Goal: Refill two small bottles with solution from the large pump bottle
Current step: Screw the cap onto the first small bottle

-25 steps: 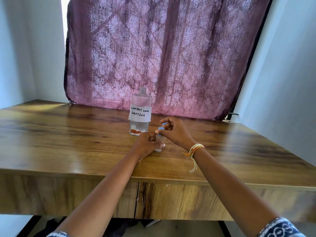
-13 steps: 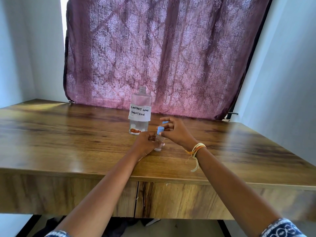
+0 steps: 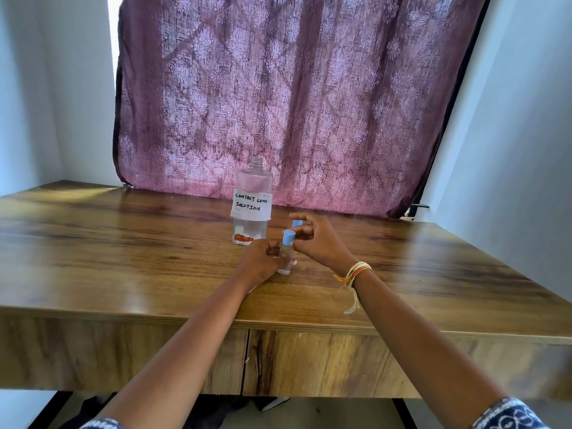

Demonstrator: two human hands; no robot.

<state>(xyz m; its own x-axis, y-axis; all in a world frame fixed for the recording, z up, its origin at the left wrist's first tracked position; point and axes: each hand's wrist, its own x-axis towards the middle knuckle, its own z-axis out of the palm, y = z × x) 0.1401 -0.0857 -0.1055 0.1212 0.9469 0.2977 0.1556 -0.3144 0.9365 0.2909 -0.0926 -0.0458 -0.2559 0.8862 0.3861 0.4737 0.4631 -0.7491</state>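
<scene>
**Small bottle held at the middle of the desk**

Head view: A small clear bottle (image 3: 286, 258) with a light blue cap (image 3: 288, 236) stands upright on a wooden desk (image 3: 123, 249), about midway between its left and right edges and nearer the front edge than the back. The left hand (image 3: 261, 261) grips the bottle's body, fingers curled round it from the left. The right hand (image 3: 315, 239) sits just right of the cap, its fingers bent and close to the cap's side; whether they pinch the cap or only touch it cannot be told. A second light blue piece (image 3: 296, 223) peeks out just behind the right hand's fingers, mostly hidden. A bundle of orange and pale threads (image 3: 353, 274) circles the right wrist.

The large clear bottle (image 3: 252, 205) stands upright just behind the hands, toward the back edge, its threaded neck uncapped. A white label on it reads "CONTACT LENS SOLUTION". A patterned purple curtain (image 3: 294, 97) hangs behind the desk.
</scene>
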